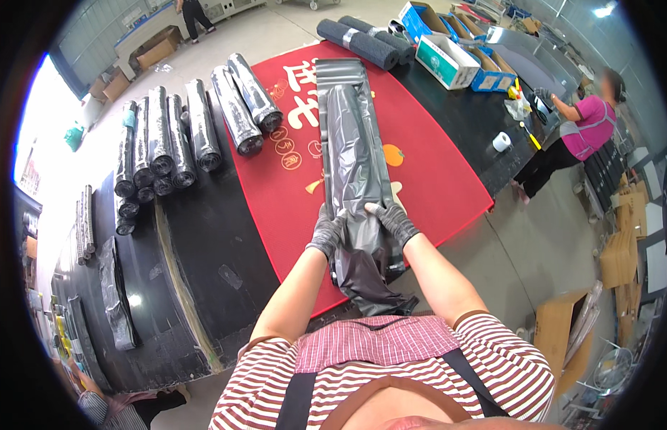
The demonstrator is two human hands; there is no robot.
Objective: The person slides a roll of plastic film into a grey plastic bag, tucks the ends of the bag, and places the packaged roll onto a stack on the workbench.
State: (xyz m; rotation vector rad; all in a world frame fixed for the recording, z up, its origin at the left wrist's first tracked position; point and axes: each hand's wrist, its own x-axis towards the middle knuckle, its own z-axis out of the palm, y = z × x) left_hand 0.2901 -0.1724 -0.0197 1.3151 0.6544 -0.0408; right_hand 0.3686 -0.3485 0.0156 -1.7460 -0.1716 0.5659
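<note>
A long black plastic bag (356,168) lies lengthwise in front of me, with a rolled shape bulging inside it. Beneath it is a red printed mat (441,175) spread on the black table. My left hand (326,233), in a grey glove, grips the bag's near left side. On the opposite side my right hand (394,221), also gloved, holds the plastic with its thumb on top. Between my wrists the bag's loose, crumpled end (373,283) hangs toward my apron. What is inside the bag is hidden by the plastic.
Several black-wrapped rolls (160,129) stand grouped on the left, two more (237,107) by the mat's edge. Dark grey rolls (366,43) and open boxes (448,61) lie at the far side. A co-worker (588,125) stands right, near a white roll (501,142).
</note>
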